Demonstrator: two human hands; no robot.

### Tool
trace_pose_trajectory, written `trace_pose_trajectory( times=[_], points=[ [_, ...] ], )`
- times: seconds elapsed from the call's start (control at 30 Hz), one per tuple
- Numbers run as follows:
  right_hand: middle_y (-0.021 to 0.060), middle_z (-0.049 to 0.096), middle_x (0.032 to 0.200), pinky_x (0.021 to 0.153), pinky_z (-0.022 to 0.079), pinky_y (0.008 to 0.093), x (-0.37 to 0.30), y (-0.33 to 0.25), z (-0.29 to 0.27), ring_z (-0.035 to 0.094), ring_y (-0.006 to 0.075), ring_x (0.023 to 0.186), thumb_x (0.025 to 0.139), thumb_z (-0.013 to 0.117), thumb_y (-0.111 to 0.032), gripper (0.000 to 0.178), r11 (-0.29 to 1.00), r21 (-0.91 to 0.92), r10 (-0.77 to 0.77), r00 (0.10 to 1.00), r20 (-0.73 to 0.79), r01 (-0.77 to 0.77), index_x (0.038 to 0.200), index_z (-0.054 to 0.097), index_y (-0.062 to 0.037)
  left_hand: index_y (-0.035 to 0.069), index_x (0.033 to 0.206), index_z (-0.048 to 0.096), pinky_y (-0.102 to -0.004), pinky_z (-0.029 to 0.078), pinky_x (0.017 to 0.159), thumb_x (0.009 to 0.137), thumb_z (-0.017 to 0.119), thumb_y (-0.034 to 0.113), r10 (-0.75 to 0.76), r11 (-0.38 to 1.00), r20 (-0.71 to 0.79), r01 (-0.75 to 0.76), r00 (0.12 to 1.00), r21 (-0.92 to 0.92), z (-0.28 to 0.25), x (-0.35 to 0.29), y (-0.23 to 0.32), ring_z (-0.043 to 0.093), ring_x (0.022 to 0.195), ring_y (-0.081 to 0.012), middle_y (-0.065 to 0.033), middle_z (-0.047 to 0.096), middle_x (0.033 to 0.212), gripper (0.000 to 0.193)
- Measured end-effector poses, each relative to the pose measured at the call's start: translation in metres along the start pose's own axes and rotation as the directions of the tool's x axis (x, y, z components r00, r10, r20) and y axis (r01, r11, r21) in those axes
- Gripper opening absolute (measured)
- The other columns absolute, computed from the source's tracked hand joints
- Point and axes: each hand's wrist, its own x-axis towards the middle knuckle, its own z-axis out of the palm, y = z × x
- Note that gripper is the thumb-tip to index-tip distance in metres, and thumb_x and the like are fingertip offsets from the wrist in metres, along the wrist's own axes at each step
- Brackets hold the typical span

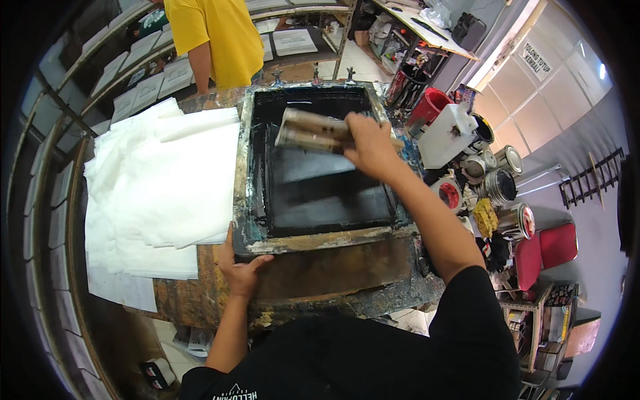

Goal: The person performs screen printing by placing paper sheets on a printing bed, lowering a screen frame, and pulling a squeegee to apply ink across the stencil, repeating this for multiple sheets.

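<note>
Right hand (369, 147): wrapped round the wooden squeegee (310, 131), over the dark printing screen (323, 208)
Left hand (241, 270): thumb spread wide, right at the screen's near-left corner
White sheets (167, 183): piled alongside, worktop (183, 297) left

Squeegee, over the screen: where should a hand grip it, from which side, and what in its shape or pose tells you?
Probably by its body, right of the middle, coming from the right and near side. The squeegee is long and lies crosswise over the screen, so fingers can wrap across its narrower width. The right hand grips it there, leaving the left end free.
</note>
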Motion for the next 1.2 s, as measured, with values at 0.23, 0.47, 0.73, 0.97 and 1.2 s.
trace_pose_trajectory(
  times=[0.23,0.47,0.73,0.97,1.2],
  points=[
    [0.0099,0.062,0.110,0.098,0.037,0.0563,-0.085,-0.096,-0.084,0.060,0.0309,0.107,0.086,0.080,-0.023,0.037,0.981,-0.139,-0.126,0.989,0.081,0.136,0.112,0.058,-0.0085,-0.011,0.159,0.043,-0.0358,0.053,0.108,0.082,0.099,0.020,-0.011,0.895,-0.075,-0.023,0.997,-0.446,0.006,0.029,0.057,0.064,0.125,-0.0205,-0.0154,0.065,0.142,0.101],
    [0.0097,0.063,0.095,0.095,0.038,0.0525,-0.004,-0.105,-0.142,0.063,0.0317,0.097,0.093,0.073,-0.039,0.034,0.979,-0.174,-0.164,0.909,-0.383,0.104,0.105,0.062,-0.0086,-0.003,0.165,0.037,-0.0291,0.050,0.086,0.111,0.068,0.034,0.179,0.839,-0.400,-0.352,0.899,-0.414,0.020,0.125,0.088,0.058,0.095,-0.0129,-0.0077,0.066,0.122,0.073],
    [0.0140,0.071,0.084,0.089,0.040,0.0509,0.051,-0.106,-0.176,0.069,0.0359,0.089,0.099,0.067,-0.050,0.044,0.978,-0.194,-0.155,0.889,-0.431,0.077,0.092,0.070,-0.0063,0.003,0.137,0.067,-0.0492,0.043,0.117,0.102,0.064,0.018,0.392,0.804,0.237,-0.457,0.889,0.380,0.139,0.281,-0.073,0.058,0.137,-0.0433,-0.0239,0.064,0.146,0.038],
    [0.0115,0.065,0.074,0.087,0.048,0.0444,0.059,-0.126,-0.194,0.063,0.0253,0.072,0.107,0.053,-0.060,0.064,0.958,-0.250,0.079,0.970,-0.228,-0.136,0.079,0.064,-0.0041,0.005,0.150,0.059,-0.0531,0.037,0.122,0.104,0.068,0.031,0.317,0.852,0.204,-0.373,0.926,0.368,0.203,0.311,-0.105,0.052,0.143,-0.0430,-0.0227,0.058,0.153,0.053],
    [0.0097,0.064,0.070,0.085,0.048,0.0446,0.066,-0.104,-0.188,0.058,0.0228,0.065,0.108,0.052,-0.061,0.064,0.993,-0.115,0.005,0.962,-0.273,-0.038,0.077,0.065,-0.0059,0.003,0.148,0.061,-0.0461,0.043,0.118,0.107,0.065,0.029,0.375,0.846,0.278,-0.449,0.884,0.288,0.160,0.339,-0.100,0.055,0.141,-0.0365,-0.0205,0.062,0.151,0.049]
  ],
)
